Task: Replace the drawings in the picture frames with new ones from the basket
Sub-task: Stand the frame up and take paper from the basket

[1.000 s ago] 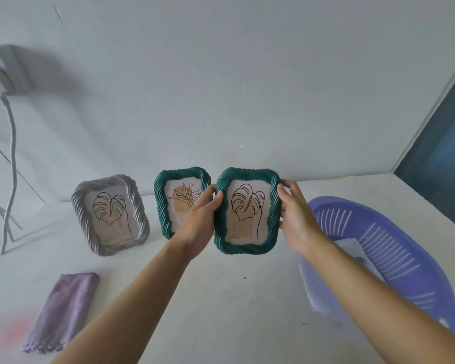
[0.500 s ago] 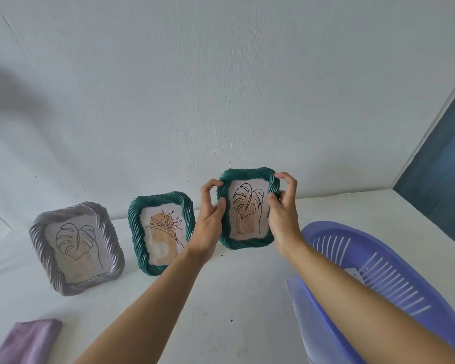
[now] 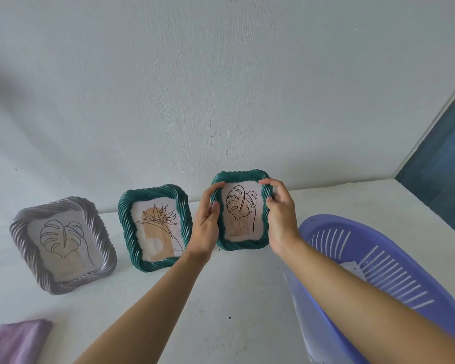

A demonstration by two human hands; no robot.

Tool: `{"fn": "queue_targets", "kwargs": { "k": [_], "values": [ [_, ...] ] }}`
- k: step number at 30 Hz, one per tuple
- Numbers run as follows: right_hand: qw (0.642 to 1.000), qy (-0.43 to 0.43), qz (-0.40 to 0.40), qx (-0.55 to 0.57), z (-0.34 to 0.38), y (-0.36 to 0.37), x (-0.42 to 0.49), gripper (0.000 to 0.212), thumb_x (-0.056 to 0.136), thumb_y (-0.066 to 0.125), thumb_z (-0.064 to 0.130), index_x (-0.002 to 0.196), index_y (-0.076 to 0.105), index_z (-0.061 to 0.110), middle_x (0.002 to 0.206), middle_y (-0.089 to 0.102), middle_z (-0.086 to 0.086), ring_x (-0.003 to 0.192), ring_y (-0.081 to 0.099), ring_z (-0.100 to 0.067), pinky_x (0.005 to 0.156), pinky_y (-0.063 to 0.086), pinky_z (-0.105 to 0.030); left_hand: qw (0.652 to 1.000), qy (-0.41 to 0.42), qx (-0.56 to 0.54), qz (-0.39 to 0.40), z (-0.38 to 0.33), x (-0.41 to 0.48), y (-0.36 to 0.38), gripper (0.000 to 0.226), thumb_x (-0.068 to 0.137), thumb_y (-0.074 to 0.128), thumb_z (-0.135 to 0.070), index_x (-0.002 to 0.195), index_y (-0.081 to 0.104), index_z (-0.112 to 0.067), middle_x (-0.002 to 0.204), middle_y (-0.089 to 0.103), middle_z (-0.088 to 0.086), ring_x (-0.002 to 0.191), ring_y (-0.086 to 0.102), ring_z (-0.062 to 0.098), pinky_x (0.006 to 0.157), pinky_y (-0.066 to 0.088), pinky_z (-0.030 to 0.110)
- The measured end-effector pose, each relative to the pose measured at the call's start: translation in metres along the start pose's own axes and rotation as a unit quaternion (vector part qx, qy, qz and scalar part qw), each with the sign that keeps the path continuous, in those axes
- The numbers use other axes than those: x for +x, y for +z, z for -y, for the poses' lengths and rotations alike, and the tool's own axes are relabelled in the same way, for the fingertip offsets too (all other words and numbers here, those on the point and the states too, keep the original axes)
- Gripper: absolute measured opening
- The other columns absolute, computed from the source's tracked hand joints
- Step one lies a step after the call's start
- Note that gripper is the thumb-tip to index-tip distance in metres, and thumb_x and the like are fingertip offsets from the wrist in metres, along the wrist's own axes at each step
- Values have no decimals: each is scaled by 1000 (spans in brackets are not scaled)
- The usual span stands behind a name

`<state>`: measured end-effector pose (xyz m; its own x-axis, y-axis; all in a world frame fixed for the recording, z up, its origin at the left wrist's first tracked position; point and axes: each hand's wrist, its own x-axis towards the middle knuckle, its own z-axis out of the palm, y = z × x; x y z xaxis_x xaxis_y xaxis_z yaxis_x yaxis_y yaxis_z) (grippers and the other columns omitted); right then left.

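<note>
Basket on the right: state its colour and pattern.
Periwinkle-purple plastic basket, walls pierced with rows of narrow slots; seen best in the head view.

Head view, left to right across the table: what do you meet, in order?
purple cloth → grey frame → green frame with the flower drawing → left hand → green frame with the leaf drawing → right hand → purple basket

The flower frame (image 3: 155,227) stands just beside your left hand (image 3: 208,224), leaving a narrow gap, and the purple basket (image 3: 323,218) rim comes up just beside your right hand (image 3: 281,219). The wall (image 3: 221,101) is close behind the green leaf frame (image 3: 243,214) you grip. The bare table (image 3: 234,298) between your arms lies open, with the purple cloth (image 3: 19,342) well off at the near left.
</note>
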<state>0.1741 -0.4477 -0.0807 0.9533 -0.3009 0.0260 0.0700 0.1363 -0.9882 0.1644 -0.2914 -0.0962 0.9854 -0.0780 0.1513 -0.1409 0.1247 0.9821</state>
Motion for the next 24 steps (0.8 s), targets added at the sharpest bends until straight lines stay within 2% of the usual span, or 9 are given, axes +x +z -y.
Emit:
{"fn": "queue_targets", "kwargs": {
  "k": [2, 4, 9, 12, 14, 16, 18, 21, 24],
  "values": [
    [1000, 16, -23, 6, 1, 1, 0, 62, 87, 30, -14, 92, 68, 35, 85, 43, -13, 79, 38, -26, 71, 30, -38, 1000, 0, 11, 0, -2, -1, 1, 47, 108, 24, -6, 139, 45, -36, 140, 52, 12, 127, 51, 31, 105, 49, 48],
    [999, 27, -43, 9, 3, 1, 0, 62, 84, 29, -15, 86, 67, 34, 83, 44, -13, 78, 38, -25, 70, 30, -37, 1000, 4, 27, 4, -3, -2, 3, 49, 108, 24, -5, 139, 44, -37, 134, 53, 16, 122, 52, 36, 101, 51, 52],
    [998, 33, -58, -3, 2, -2, -8, 63, 81, 27, -16, 82, 66, 33, 80, 41, -12, 72, 33, -24, 64, 27, -33, 997, 9, 72, 8, -4, -10, 6, 56, 106, 23, -1, 135, 42, -45, 128, 53, 16, 112, 56, 29, 100, 52, 49],
    [998, 29, -53, -33, 2, -4, -15, 63, 82, 26, -17, 84, 65, 33, 81, 43, -13, 67, 33, -21, 60, 29, -30, 995, 19, 99, -6, 0, -16, 4, 54, 107, 26, -3, 133, 41, -48, 99, 55, 19, 82, 54, 26, 74, 51, 38],
    [998, 20, -44, -45, 1, -5, -17, 64, 85, 27, -17, 85, 65, 34, 85, 48, -22, 72, 38, -22, 65, 32, -31, 993, 15, 115, -17, 2, -17, 2, 52, 107, 30, -7, 132, 41, -51, 93, 48, 31, 75, 49, 38, 67, 50, 50],
    [998, 16, -41, -49, 0, -6, -18, 65, 88, 27, -17, 85, 65, 36, 94, 52, -28, 77, 42, -23, 70, 35, -34, 993, 11, 120, -19, 3, -17, -1, 51, 107, 33, -8, 132, 41, -51, 98, 50, 34, 85, 54, 47, 77, 51, 65],
    [997, 17, -44, -54, 0, -6, -19, 64, 88, 28, -17, 85, 64, 36, 86, 49, -22, 74, 41, -23, 69, 35, -32, 992, 10, 123, -22, 2, -19, -1, 54, 106, 33, -5, 130, 41, -52, 104, 53, 33, 96, 56, 50, 83, 50, 69],
    [997, 6, -43, -65, 0, -5, -19, 58, 87, 30, -17, 92, 63, 30, 83, 49, 3, 71, 41, -10, 64, 34, -22, 991, 7, 130, -23, -6, -25, 0, 61, 105, 31, 0, 127, 44, -55, 122, 57, 10, 114, 59, 29, 93, 56, 52],
    [995, -19, -42, -86, 5, -4, -20, 50, 88, 40, -9, 100, 63, 33, 111, 58, -1, 96, 54, -12, 72, 40, -21, 986, 22, 164, -14, -14, -30, 0, 60, 104, 34, 2, 137, 42, -48, 142, 42, -24, 138, 41, 9, 115, 40, 39]
  ]
}}
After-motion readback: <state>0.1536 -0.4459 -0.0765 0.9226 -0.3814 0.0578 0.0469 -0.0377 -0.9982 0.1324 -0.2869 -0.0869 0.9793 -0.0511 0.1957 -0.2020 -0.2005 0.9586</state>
